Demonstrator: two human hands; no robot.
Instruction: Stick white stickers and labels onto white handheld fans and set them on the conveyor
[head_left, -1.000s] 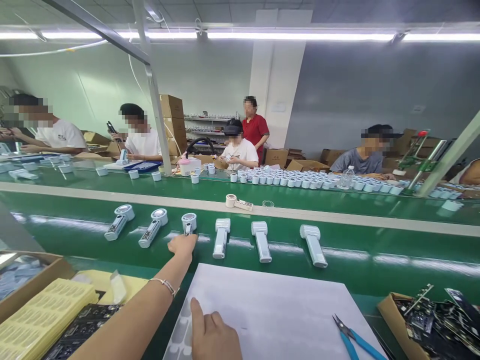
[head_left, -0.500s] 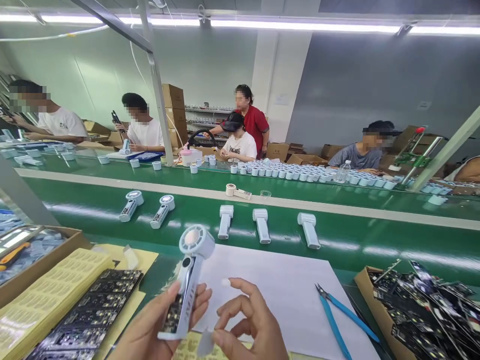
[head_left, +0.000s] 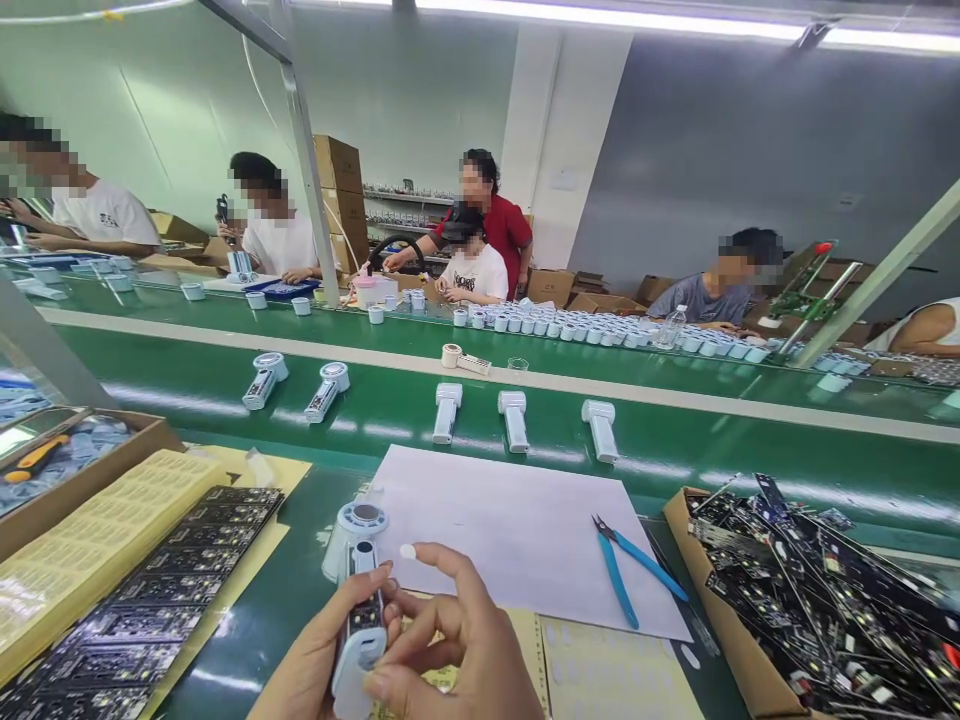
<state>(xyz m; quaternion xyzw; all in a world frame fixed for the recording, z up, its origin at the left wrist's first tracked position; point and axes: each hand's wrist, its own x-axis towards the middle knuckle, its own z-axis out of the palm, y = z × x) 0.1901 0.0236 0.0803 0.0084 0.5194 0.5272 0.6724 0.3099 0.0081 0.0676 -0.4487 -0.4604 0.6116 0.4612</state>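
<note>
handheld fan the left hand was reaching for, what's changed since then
The left hand has taken the handheld fan off the green belt and brought it nearer. The right hand moved from the white sheet to the fan's near end, pinching a pale piece. The row's other five fans and the cutters stay put.

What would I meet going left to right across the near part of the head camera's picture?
Black circuit boards, pale-blue handheld device, right hand, blue-handled cutters, filled cardboard box.

Working close together around six o'clock!
Gripping with left hand [head_left: 311, 650] at seven, thumb [head_left: 356, 592] toward two; pinching with right hand [head_left: 469, 640] at six, forefinger [head_left: 451, 567] raised toward ten.
</note>
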